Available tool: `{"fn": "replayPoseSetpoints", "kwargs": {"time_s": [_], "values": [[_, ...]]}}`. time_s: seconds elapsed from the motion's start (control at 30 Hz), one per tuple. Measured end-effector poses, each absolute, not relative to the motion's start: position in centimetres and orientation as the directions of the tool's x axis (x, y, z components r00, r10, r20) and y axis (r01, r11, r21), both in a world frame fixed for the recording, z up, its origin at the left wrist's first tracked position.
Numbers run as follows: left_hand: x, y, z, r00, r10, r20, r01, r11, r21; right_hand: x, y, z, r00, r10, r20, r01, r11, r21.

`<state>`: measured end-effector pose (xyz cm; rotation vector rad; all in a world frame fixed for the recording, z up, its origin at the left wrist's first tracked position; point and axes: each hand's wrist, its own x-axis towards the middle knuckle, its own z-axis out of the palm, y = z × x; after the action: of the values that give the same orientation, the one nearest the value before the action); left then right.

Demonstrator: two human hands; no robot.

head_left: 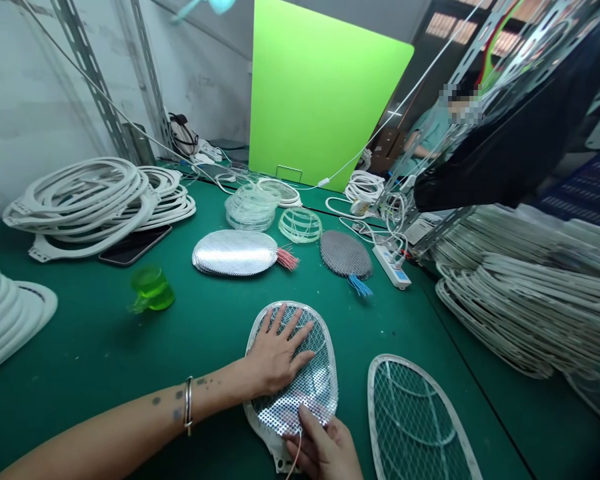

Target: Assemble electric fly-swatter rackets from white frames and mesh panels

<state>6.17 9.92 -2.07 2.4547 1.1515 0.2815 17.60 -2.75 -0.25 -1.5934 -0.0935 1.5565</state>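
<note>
My left hand (275,353), with a bracelet at the wrist, lies flat with fingers spread on a shiny metal mesh sheet (285,413). That sheet rests inside a white oval swatter frame (334,360), whose handle end points toward me. At the sheet's lower right edge, my right hand (330,447) is closed, thumb on top and fingers mostly hidden below. A thin pinkish wire (298,447) runs down from the mesh beside the thumb. To the right lies another oval frame with netting (415,407).
Ahead lie a stack of silver mesh sheets (235,253) with red wires, and grey mesh sheets (345,253) with blue wires. White frames (80,200) and a green tape dispenser (153,288) are left. A power strip (393,265) and stacked frames (525,300) stand right. A person (430,130) is behind.
</note>
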Motion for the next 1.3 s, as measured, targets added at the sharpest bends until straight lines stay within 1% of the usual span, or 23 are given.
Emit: {"fn": "replayPoseSetpoints", "kwargs": {"time_s": [0.13,0.3,0.4,0.53,0.6,0.63,0.67,0.7,0.73,0.77,0.8,0.83,0.87,0.9,0.93,0.97,1.0,1.07,1.13,1.17,1.23,1.3], "values": [[5.8,11.0,-2.4,0.649,0.760,0.020,0.690,-0.600,0.404,16.9,-2.0,-0.5,0.214,0.639,-0.739,-0.480,-0.590,-0.650],[5.5,12.6,-2.0,0.650,0.760,-0.020,0.715,-0.602,0.355,15.4,-0.6,-0.2,0.195,0.711,-0.675,-0.492,-0.525,-0.695],[5.5,12.6,-2.0,0.644,0.765,-0.009,0.726,-0.608,0.321,15.3,-0.7,0.9,0.161,0.709,-0.687,-0.516,-0.533,-0.671],[5.4,12.3,-2.4,0.643,0.765,0.040,0.728,-0.627,0.276,17.0,-2.6,2.8,0.015,0.688,-0.725,-0.553,-0.599,-0.580],[5.4,12.2,-2.6,0.648,0.759,0.064,0.722,-0.638,0.268,18.4,-4.0,3.5,-0.056,0.642,-0.764,-0.485,-0.687,-0.542],[5.4,12.2,-2.6,0.649,0.757,0.072,0.720,-0.642,0.265,19.2,-4.6,3.7,-0.098,0.618,-0.780,-0.398,-0.743,-0.538],[5.4,12.2,-2.7,0.649,0.757,0.080,0.720,-0.644,0.260,19.9,-5.0,3.8,-0.140,0.604,-0.785,-0.277,-0.785,-0.555],[5.4,12.2,-2.7,0.648,0.757,0.086,0.720,-0.645,0.254,20.6,-5.1,3.9,-0.160,0.619,-0.769,-0.133,-0.786,-0.604],[5.4,12.2,-2.7,0.648,0.756,0.090,0.721,-0.647,0.248,21.2,-4.9,4.0,-0.153,0.671,-0.725,0.026,-0.731,-0.682],[5.4,12.2,-2.7,0.648,0.756,0.093,0.722,-0.648,0.243,21.6,-4.3,4.0,-0.121,0.758,-0.641,0.195,-0.615,-0.764],[5.5,12.2,-2.8,0.646,0.757,0.095,0.724,-0.647,0.238,21.9,-3.5,4.0,-0.083,0.862,-0.500,0.365,-0.441,-0.820],[5.4,12.1,-2.8,0.645,0.758,0.095,0.726,-0.647,0.233,21.9,-2.4,3.8,-0.064,0.945,-0.319,0.528,-0.240,-0.815],[5.4,12.1,-2.8,0.647,0.757,0.093,0.727,-0.648,0.226,21.9,-1.1,3.6,-0.086,0.987,-0.139,0.670,-0.046,-0.741],[5.4,12.1,-2.9,0.651,0.754,0.090,0.725,-0.653,0.219,21.7,0.3,3.3,-0.171,0.985,-0.015,0.769,0.124,-0.627],[5.3,12.1,-2.9,0.658,0.748,0.088,0.722,-0.660,0.210,21.5,1.7,2.9,-0.285,0.958,0.039,0.820,0.265,-0.507],[5.2,12.1,-2.8,0.667,0.740,0.085,0.716,-0.668,0.203,21.3,3.0,2.4,-0.398,0.917,0.041,0.832,0.379,-0.405],[5.1,12.2,-2.8,0.677,0.732,0.080,0.708,-0.677,0.199,21.1,4.1,1.9,-0.496,0.868,0.005,0.818,0.469,-0.334],[5.0,12.2,-2.6,0.692,0.719,0.062,0.697,-0.689,0.200,20.9,5.5,0.8,-0.620,0.780,-0.079,0.765,0.580,-0.279],[4.9,12.3,-2.4,0.697,0.716,0.033,0.697,-0.688,0.203,21.0,6.1,-0.2,-0.665,0.739,-0.107,0.733,0.619,-0.282],[4.9,12.4,-2.3,0.700,0.713,0.019,0.697,-0.689,0.200,21.1,6.2,-0.5,-0.665,0.741,-0.094,0.730,0.619,-0.289],[4.9,12.5,-2.3,0.704,0.710,0.000,0.697,-0.692,0.188,21.4,6.0,-1.0,-0.655,0.755,-0.025,0.724,0.618,-0.307],[5.0,12.5,-2.6,0.701,0.713,0.015,0.699,-0.691,0.183,21.8,5.7,-1.1,-0.633,0.772,0.066,0.708,0.611,-0.354]]}}
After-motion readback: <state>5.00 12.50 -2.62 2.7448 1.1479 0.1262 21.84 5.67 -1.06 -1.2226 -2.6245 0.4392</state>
